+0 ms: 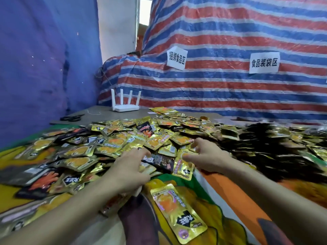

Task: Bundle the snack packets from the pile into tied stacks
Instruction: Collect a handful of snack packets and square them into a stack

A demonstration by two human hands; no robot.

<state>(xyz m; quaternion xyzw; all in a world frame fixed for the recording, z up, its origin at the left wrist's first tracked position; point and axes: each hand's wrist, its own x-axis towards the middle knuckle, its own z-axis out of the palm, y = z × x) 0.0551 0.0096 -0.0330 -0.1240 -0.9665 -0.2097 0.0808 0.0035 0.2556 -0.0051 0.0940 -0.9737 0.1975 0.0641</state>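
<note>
We find both hands at the near edge of the heaped pile of glossy gold foil snack packets [134,138] on the cloth-covered worktop [221,195], left hand [130,167] and right hand [207,153] loosely spread, each grip clasping nothing firmly, evidently gathering packets together.

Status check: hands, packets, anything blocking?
Left hand and right hand both open, fingers on packets at the pile's near edge. No tied stacks visible. One packet lies apart, nearer. Nothing blocking.

Tarp-hung corner in soft daylight

A blue sheet [35,59] covers the left wall; a red, white and blue striped tarp [230,89] with two paper signs [177,58] fills the back, beside a pale wall [116,29] and bright window [145,11].
</note>
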